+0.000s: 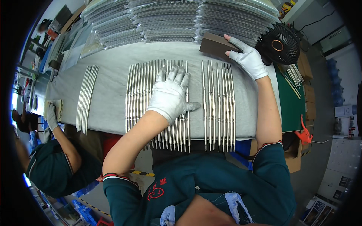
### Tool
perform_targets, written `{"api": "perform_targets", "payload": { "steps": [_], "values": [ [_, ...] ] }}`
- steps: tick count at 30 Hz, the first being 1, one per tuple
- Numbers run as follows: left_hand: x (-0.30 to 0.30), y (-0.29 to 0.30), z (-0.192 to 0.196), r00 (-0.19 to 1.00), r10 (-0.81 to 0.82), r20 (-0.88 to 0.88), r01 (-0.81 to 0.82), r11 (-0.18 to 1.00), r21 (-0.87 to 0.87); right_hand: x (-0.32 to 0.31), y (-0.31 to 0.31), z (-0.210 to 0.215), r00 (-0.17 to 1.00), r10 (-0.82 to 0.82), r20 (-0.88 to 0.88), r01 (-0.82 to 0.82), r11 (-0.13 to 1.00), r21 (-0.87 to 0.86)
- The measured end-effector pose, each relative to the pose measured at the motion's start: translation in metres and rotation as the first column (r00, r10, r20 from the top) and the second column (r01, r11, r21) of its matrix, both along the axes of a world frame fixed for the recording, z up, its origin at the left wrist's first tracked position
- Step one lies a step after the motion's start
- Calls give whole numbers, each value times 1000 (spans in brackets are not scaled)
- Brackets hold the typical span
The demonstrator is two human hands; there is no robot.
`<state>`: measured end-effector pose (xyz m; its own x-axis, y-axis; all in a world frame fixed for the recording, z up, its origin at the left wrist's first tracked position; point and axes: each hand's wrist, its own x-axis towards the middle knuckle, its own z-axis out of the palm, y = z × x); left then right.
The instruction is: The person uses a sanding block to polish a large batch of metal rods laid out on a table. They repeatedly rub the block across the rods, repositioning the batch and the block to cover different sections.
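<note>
Rods (140, 101) beneath left hand (170, 94); brown block (214, 44) in right hand (247, 58).

Dark green shirt (211, 177), striped cuffs (120, 177), white gloves (168, 97)

Impossible to see, beneath the gloved left hand (169, 94), the middle stretches of several metal rods (140, 90). Hard to trace the right end of a dark block (213, 46), tucked behind the right hand (247, 58). Cropped by the upper edge at the plastic-wrapped stacks (164, 20) and by the lower edge at the wearer's green shirt (211, 173). Too blurred and small to make out in detail a distant person (28, 122) at far left.
</note>
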<state>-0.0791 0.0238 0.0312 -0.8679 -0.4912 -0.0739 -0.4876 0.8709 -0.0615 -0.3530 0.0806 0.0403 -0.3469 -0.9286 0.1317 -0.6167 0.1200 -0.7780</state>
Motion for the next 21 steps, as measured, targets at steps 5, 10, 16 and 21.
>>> {"api": "perform_targets", "payload": {
  "steps": [5, 10, 16, 21],
  "values": [
    [-13, 13, -14, 992, -32, -122, 40, 997, 65, 0, -2, -3, 1000, 12, -23, -12, 1000, -6],
    [-31, 31, -20, 979, -29, -199, 61, 986, 157, 0, 0, 2, 1000, 10, 22, -10, 1000, 20],
    [-33, 31, -20, 987, -56, -150, 82, 981, 175, -6, 0, -1, 1000, 12, -2, -11, 1000, 17],
    [-25, 27, -19, 989, -57, -135, 76, 987, 141, -12, 2, -6, 999, 39, 15, -38, 999, -39]
  ]
}}
